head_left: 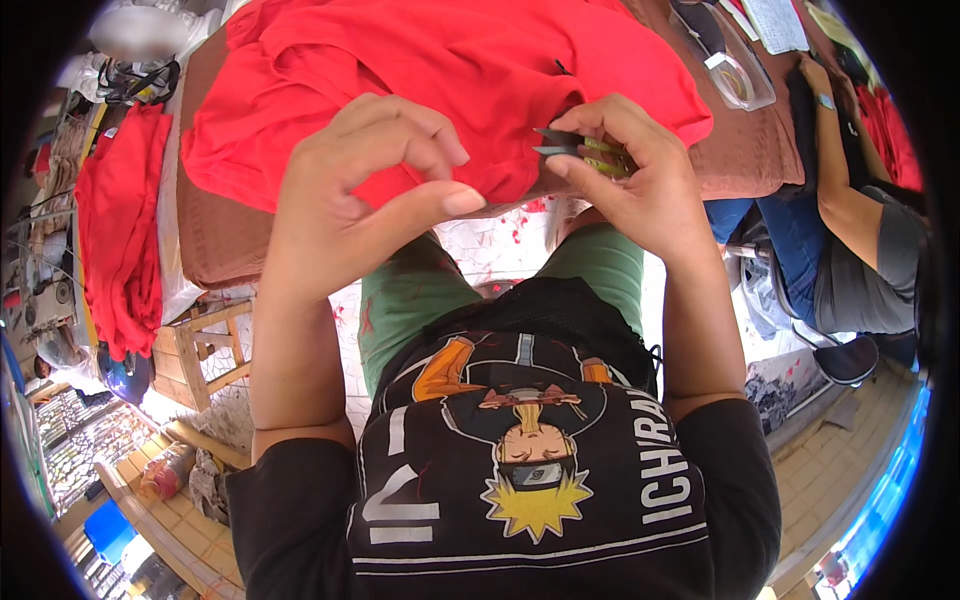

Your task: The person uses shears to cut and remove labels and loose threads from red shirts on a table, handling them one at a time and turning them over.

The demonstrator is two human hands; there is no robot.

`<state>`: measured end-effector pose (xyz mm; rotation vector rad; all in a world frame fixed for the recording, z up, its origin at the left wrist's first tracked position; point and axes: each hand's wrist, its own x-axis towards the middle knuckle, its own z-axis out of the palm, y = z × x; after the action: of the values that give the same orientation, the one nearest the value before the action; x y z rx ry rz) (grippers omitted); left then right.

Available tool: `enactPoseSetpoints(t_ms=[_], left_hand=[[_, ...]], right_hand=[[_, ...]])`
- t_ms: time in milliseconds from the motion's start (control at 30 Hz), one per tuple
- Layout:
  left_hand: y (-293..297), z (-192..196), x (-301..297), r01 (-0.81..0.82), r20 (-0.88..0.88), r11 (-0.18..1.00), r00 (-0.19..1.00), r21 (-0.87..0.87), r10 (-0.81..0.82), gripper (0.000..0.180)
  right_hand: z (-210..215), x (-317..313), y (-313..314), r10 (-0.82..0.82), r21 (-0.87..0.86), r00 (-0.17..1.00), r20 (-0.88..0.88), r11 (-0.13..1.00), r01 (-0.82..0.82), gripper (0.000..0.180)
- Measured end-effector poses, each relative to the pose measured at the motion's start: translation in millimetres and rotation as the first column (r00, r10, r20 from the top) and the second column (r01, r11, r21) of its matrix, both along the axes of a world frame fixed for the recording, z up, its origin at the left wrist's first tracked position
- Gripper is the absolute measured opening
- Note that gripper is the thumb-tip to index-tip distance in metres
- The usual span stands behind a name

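Observation:
A pile of red cloth (pixel 420 50) lies over the brown-covered table (pixel 225 245) in front of me. My right hand (pixel 640 170) is closed round a small pair of thread snips (pixel 596 154) with yellowish handles. The snips' dark blades point left, parted at the tips, just in front of the cloth. Across from them, my left hand (pixel 350 190) hovers over the near edge of the cloth. Its fingers are curved, with a gap between thumb and forefinger, and I see nothing held there. A thread too fine to make out could be hidden.
More red cloth (pixel 125 230) hangs at the left, above a wooden stool (pixel 200 350). A clear plastic box (pixel 740 82) and a paper sheet (pixel 775 25) lie at the table's far right. Beyond the right edge sits another person, whose arm (pixel 840 190) rests near the table.

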<state>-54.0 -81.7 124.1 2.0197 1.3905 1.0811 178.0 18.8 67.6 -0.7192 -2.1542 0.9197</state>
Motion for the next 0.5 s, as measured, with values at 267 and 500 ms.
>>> enactPoseSetpoints(t_ms=[267, 500], left_hand=[[4.4, -58.8, 28.9, -0.265, -0.292, 0.963, 0.919, 0.036, 0.264, 0.02], [-0.4, -62.1, 40.6, -0.268, -0.134, 0.934, 0.943, 0.235, 0.304, 0.015]], right_hand=[[-34.2, -17.1, -11.6, 0.055, -0.041, 0.999, -0.002, 0.998, -0.055, 0.028], [-26.4, -19.7, -19.1, -0.093, 0.09, 0.974, -0.206, 0.989, 0.114, 0.025]])
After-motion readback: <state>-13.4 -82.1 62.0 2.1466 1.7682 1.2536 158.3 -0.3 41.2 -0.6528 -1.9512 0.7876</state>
